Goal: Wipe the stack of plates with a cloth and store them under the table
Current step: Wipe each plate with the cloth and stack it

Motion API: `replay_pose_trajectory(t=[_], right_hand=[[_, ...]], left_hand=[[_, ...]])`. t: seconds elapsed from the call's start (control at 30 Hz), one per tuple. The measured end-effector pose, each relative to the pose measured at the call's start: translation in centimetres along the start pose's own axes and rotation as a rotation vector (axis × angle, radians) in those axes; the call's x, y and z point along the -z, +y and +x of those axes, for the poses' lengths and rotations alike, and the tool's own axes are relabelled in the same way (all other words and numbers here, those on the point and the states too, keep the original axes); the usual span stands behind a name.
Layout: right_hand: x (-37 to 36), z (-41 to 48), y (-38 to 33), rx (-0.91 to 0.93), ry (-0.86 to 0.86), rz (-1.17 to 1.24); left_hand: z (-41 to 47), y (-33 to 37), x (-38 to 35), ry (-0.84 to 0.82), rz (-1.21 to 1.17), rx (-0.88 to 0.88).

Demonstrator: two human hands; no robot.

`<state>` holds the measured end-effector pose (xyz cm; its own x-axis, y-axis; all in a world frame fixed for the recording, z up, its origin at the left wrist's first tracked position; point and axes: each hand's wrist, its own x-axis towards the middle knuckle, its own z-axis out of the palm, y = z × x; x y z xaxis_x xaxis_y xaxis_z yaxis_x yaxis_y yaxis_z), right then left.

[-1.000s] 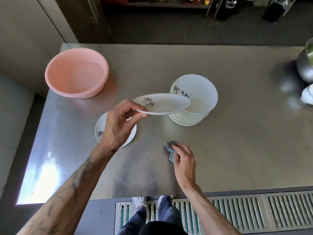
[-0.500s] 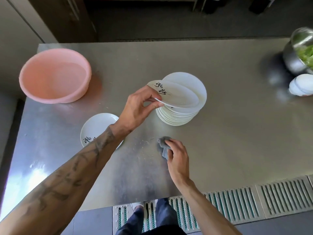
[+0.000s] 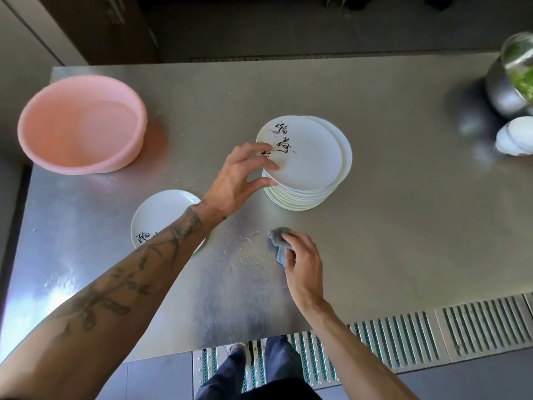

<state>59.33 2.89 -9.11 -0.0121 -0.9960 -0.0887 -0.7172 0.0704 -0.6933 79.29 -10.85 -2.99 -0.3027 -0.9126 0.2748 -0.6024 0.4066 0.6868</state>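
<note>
The plate that the left hand (image 3: 236, 180) held raised a moment ago now lies on top of the stack of plates (image 3: 305, 168) mid-table, fingers loosened at its near rim. The right hand (image 3: 302, 264) pinches the grey cloth (image 3: 278, 241) against the table (image 3: 375, 226). A single plate (image 3: 161, 215) lies under the left forearm, with a pink basin (image 3: 80, 125) far left.

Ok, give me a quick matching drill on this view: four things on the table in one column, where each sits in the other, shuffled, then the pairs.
Things:
1. pink basin
2. stack of plates
3. single plate
4. grey cloth

Places:
A. under the right hand's fingertips
B. far left corner of the table
C. partly hidden by the left forearm
D. table centre, left hand at its top plate

Pairs: 1-B, 2-D, 3-C, 4-A
</note>
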Motion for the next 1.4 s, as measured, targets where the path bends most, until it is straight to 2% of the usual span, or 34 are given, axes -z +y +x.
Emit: replay_pose_trajectory(t=[0.27,0.47,0.6,0.7,0.77,0.9,1.03,1.2,1.4], right_hand=[[0.0,-0.2,0.0,0.002,-0.003,-0.007],[-0.1,-0.3,-0.1,0.01,-0.009,-0.017],[-0.3,-0.1,-0.2,0.003,-0.004,0.008],[-0.6,-0.1,-0.7,0.006,-0.013,0.037],[-0.9,-0.2,-1.2,0.007,-0.035,0.068],[-1.5,-0.2,-2.1,0.04,-0.049,0.099],[-1.6,-0.3,-2.5,0.072,-0.045,0.109],[-1.7,-0.4,-2.0,0.086,-0.033,0.097],[-2.0,-0.4,-3.1,0.135,-0.001,0.114]], left_hand=[[0.5,0.4,-0.7,-0.081,-0.006,0.003],[0.5,0.7,-2.5,-0.119,0.11,0.012],[-2.1,0.1,-1.4,-0.047,0.065,0.039],[-7.3,-1.5,0.3,0.058,0.067,0.239],[-11.7,-3.4,1.5,0.101,0.214,0.415],[-17.8,-7.2,4.3,0.031,0.444,0.695],[-19.3,-8.9,5.6,-0.061,0.42,0.851],[-19.7,-9.1,5.0,-0.08,0.364,0.848],[-19.8,-5.2,0.9,-0.134,0.285,0.707]])
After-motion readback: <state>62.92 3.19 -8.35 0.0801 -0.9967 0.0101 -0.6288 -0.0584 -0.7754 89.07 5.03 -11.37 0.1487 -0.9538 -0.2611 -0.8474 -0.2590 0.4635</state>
